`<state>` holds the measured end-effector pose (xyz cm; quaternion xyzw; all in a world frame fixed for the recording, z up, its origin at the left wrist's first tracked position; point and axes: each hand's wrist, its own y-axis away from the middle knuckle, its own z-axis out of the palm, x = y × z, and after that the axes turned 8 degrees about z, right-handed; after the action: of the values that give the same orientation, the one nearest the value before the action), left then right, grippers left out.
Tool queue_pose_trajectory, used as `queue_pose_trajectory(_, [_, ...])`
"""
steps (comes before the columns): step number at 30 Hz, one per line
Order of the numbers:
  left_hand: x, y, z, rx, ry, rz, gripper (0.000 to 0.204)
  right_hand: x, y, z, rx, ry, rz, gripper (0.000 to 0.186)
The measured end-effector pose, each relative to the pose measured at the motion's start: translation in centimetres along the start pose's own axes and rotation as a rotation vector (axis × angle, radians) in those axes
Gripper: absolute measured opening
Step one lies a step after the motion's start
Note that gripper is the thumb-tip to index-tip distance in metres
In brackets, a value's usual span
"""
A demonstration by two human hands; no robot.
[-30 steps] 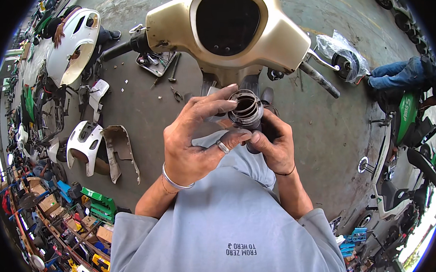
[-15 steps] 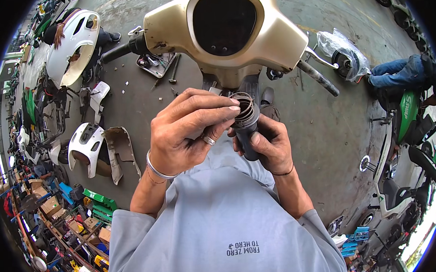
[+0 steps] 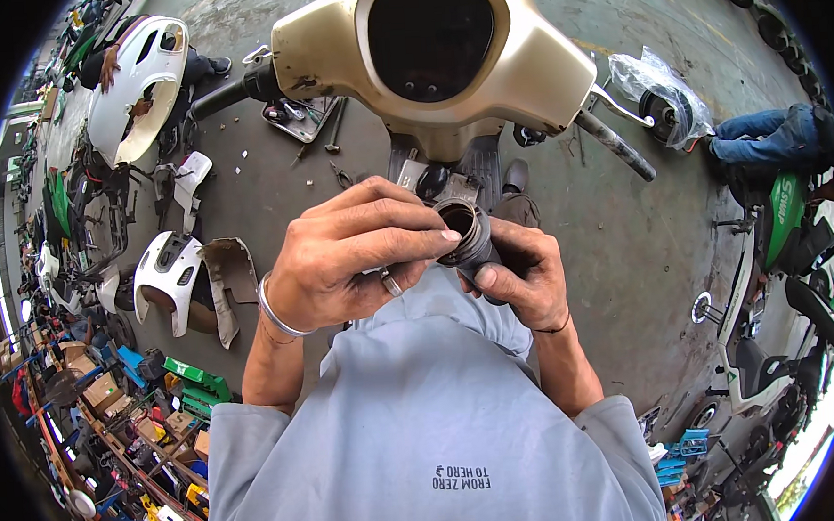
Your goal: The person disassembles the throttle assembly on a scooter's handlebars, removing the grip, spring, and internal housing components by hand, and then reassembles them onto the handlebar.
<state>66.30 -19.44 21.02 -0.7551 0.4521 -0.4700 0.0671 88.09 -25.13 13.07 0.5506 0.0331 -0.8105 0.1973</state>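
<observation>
My right hand [image 3: 527, 272] is closed around a black tube-shaped handlebar grip [image 3: 478, 250], its collared open end tilted up. Inside that mouth sits a thin wire coil spring [image 3: 459, 222], whose top turns show at the rim. My left hand [image 3: 365, 252], wearing a ring and a metal bangle, reaches across from the left. Its closed fingers press at the near edge of the spring; the thumb is mostly hidden. Beyond my hands stands a gold scooter handlebar cover [image 3: 326, 53] with a dark round display. The handlebar's right end [image 3: 614, 144] is a bare worn rod.
On the floor at left lie white body panels [image 3: 170, 273] and a tray of tools [image 3: 301, 120]. A person's hand [image 3: 109, 69] rests on a large white panel. At right are a plastic-wrapped wheel [image 3: 666, 111], another person's jeans [image 3: 764, 137] and parked scooters. Crowded shelves [image 3: 114, 408] stand lower left.
The spring sits lower in the grip's mouth than before, with fewer coils standing out. The grip has tilted toward my left hand, whose fingers have dropped slightly.
</observation>
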Motion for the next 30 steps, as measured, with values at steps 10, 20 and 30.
queue_pose_trajectory(10, [0.2,0.4,0.6,0.110,0.094,-0.158,0.023,-1.5,-0.3,0.3,0.065,0.042,0.124,0.051])
queue_pose_trajectory(20, [0.0,0.2,-0.8,0.266,0.581,-0.609,0.039,-2.5,-0.6,0.3,0.096,0.459,-0.159,0.052])
queue_pose_trajectory(30, [-0.4,-0.8,-3.3,-0.280,0.196,-0.380,0.053,-3.0,-0.6,0.1,0.065,0.574,-0.269,0.055])
